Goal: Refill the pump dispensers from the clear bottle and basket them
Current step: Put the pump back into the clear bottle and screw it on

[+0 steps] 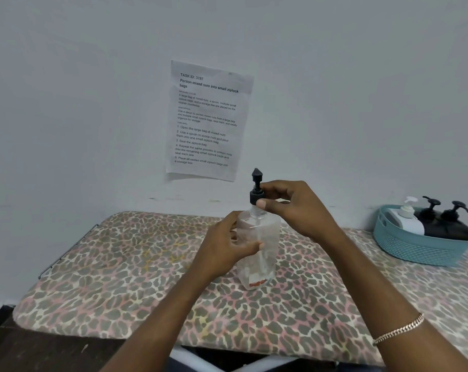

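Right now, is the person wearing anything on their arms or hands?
Both arms are bare as far as the picture shows: no sleeves, no gloves. No rings show on the left hand or the right hand. A thin, pinkish-gold chain bracelet circles the right wrist.

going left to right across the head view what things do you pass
instruction sheet on the wall → clear pump bottle → then in the teal basket: white pump dispenser → left black pump dispenser → right black pump dispenser
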`<state>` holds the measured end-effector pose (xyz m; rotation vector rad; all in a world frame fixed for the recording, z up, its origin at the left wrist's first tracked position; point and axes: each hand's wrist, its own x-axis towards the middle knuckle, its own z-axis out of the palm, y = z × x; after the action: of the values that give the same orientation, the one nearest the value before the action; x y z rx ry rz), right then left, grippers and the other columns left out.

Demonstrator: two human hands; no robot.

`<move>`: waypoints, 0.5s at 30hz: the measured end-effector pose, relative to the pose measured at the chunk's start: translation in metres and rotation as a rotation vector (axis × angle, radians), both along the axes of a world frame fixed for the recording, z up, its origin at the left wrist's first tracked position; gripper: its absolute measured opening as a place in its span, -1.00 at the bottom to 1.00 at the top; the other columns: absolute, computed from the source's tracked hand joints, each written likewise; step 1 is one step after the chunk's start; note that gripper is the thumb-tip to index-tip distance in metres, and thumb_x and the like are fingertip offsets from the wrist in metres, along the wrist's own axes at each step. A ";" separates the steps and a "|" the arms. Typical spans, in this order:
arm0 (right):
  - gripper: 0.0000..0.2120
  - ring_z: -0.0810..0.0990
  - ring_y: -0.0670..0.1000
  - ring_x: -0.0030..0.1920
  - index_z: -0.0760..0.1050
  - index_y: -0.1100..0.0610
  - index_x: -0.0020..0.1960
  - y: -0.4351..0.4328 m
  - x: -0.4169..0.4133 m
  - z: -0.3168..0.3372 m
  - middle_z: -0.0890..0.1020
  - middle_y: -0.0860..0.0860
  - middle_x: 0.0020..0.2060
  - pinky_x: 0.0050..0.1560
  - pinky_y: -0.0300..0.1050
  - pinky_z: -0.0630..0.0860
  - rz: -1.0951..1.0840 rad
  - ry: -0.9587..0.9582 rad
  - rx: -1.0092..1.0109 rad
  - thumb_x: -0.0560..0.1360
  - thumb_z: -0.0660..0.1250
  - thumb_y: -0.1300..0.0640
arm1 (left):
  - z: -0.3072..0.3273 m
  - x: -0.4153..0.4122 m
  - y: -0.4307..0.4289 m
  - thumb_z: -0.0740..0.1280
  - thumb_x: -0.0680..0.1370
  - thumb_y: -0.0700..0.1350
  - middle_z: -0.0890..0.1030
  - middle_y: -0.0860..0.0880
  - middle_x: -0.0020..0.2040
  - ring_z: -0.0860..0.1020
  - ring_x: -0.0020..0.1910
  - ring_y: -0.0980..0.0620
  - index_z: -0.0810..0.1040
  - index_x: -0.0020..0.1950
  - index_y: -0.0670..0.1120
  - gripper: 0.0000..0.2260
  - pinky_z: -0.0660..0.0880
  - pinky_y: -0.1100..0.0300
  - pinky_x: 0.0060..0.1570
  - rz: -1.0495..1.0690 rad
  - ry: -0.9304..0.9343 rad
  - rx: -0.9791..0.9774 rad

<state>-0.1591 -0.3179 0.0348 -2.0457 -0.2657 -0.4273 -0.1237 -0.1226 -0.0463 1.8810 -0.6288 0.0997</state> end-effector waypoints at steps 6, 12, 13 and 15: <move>-0.74 0.70 -0.17 0.16 0.69 0.03 0.24 -0.017 -0.016 -0.013 0.76 -0.14 0.07 0.33 0.04 0.58 -0.012 0.043 0.034 0.55 0.51 0.12 | -0.005 -0.005 -0.013 0.63 0.42 0.06 0.69 0.20 0.16 0.66 0.11 0.24 0.52 0.41 0.17 -0.41 0.63 0.03 0.17 -0.025 -0.019 0.032; -0.76 0.72 -0.10 0.12 0.71 0.00 0.17 -0.025 -0.029 -0.023 0.76 -0.10 0.04 0.32 0.06 0.58 -0.013 0.054 0.079 0.51 0.55 0.13 | -0.010 -0.010 -0.019 0.62 0.42 0.07 0.68 0.21 0.16 0.65 0.12 0.24 0.49 0.39 0.27 -0.41 0.64 0.01 0.15 -0.032 -0.031 0.065; -0.76 0.73 -0.07 0.10 0.71 0.02 0.14 -0.026 -0.030 -0.023 0.76 -0.08 0.02 0.31 0.08 0.60 -0.016 0.057 0.088 0.49 0.58 0.11 | -0.010 -0.011 -0.019 0.62 0.42 0.07 0.68 0.22 0.15 0.65 0.11 0.24 0.48 0.38 0.30 -0.41 0.65 0.02 0.14 -0.030 -0.032 0.072; -0.76 0.73 -0.06 0.03 0.71 0.02 0.07 -0.027 -0.030 -0.024 0.76 -0.08 -0.04 0.24 0.05 0.63 -0.029 0.060 0.106 0.43 0.63 0.08 | -0.011 -0.012 -0.019 0.61 0.42 0.08 0.68 0.21 0.13 0.65 0.09 0.24 0.48 0.38 0.30 -0.41 0.65 0.02 0.11 -0.029 -0.035 0.083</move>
<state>-0.1895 -0.3444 0.0106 -1.9569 -0.1740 -0.3891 -0.1357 -0.1420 -0.0570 1.9527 -0.6930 0.0889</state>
